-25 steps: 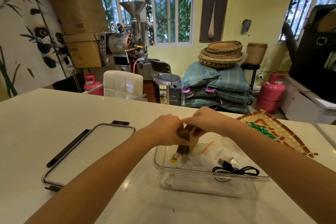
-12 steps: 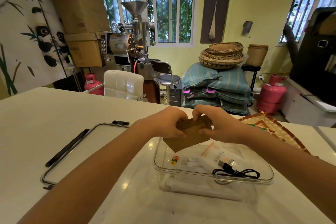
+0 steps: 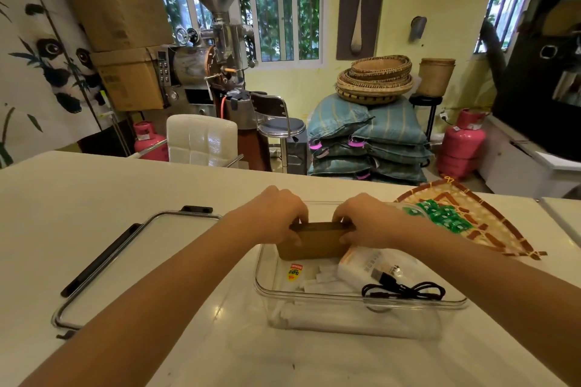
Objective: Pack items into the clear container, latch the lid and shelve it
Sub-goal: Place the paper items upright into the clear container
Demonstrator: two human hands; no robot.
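Note:
A clear plastic container (image 3: 345,300) stands open on the white table. Both hands hold a brown paper packet (image 3: 312,243) upright at the container's far side: my left hand (image 3: 278,214) grips its left end, my right hand (image 3: 364,218) its right end. Inside the container lie a white packet (image 3: 361,264), a black USB cable (image 3: 405,289), small white pieces and a red and yellow label. The container's clear lid (image 3: 135,261), with black latches, lies flat on the table to the left.
A woven fan-shaped tray (image 3: 490,229) with green packets (image 3: 443,217) sits at the right behind my right arm. Beyond the table stand a white chair (image 3: 201,140), a stool, stacked sacks and pink gas cylinders.
The brown packet, first edge-on and then tilted above the container, now stands level and lower at the container's far side. My hands have spread apart to its two ends.

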